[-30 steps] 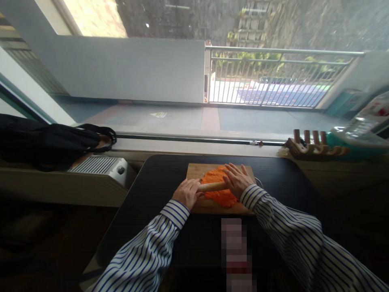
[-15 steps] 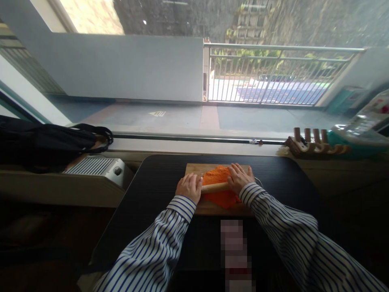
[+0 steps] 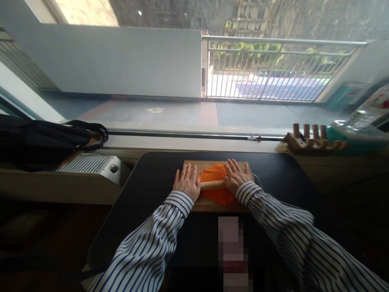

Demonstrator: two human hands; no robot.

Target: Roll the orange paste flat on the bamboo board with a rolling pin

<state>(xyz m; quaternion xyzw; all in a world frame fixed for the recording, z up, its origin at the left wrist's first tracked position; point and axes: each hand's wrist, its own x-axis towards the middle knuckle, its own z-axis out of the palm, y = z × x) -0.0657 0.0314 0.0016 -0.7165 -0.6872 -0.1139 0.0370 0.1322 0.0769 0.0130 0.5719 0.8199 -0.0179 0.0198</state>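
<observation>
A pale wooden rolling pin [image 3: 212, 185] lies across a flattened sheet of orange dough [image 3: 219, 197] on a wooden board [image 3: 206, 208]. My left hand [image 3: 187, 181] rests palm down over the pin's left end, fingers stretched forward and apart. Over the right end, my right hand [image 3: 237, 177] lies flat, its fingers also extended. Both palms cover the ends of the pin. The dough shows on the far and near sides of the pin, with a rough, crumbly far edge.
The board sits on a black table [image 3: 146, 194] below a window sill. A heater [image 3: 94, 166] and a black bag [image 3: 45, 142] are on the left. At the right of the sill stand a brown pronged holder [image 3: 316, 142] and a teal container [image 3: 361, 140]. A metal ring [image 3: 257, 179] shows beside the board.
The fingers of both hands have straightened and point further forward, where they were more bent over the pin. The whole view has shifted slightly.
</observation>
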